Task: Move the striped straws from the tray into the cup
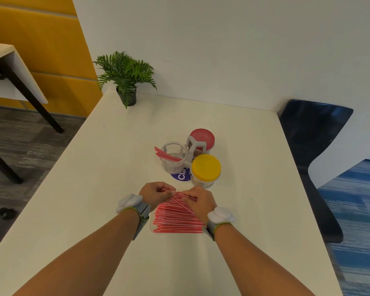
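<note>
A pile of red-and-white striped straws [177,221] lies on a white tray [152,223] near the table's front middle; the tray is mostly hidden under them. My left hand [156,194] and my right hand [199,200] both pinch a few straws lifted at the far end of the pile. Behind them stands a clear open cup [174,160] in a white holder, with several straws leaning out of it to the left.
Jars with a yellow lid [206,167] and a red lid [202,138] share the holder, over a purple round sticker [181,176]. A potted fern [125,80] stands at the table's far left corner. A dark chair [312,146] is on the right.
</note>
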A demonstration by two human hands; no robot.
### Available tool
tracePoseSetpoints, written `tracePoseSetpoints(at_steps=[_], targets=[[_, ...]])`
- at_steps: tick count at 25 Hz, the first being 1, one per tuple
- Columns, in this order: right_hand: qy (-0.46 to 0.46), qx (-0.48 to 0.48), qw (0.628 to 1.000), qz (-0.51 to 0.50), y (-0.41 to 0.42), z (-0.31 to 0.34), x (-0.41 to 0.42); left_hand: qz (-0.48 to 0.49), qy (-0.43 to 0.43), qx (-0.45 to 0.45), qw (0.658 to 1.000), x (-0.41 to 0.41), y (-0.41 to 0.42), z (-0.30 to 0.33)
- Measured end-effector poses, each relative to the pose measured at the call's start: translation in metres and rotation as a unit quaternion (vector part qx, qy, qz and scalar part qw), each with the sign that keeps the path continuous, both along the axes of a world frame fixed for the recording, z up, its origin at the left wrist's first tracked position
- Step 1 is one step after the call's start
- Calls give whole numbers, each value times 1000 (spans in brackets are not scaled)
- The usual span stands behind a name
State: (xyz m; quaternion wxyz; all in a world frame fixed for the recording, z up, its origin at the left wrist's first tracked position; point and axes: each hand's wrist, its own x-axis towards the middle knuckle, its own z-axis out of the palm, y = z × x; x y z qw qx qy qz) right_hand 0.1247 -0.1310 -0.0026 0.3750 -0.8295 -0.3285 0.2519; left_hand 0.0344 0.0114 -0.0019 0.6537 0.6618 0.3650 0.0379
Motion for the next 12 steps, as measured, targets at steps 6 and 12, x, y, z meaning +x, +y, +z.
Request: tracePoseSetpoints(at_steps=[6,12], targets=[[-10,-26,1000,-3,-11,-3,-1,50,-12,-5,999,-5,8,1],[-51,-92,994,-28,-39,-27,4,62,-38,24,997,-9,36,19]])
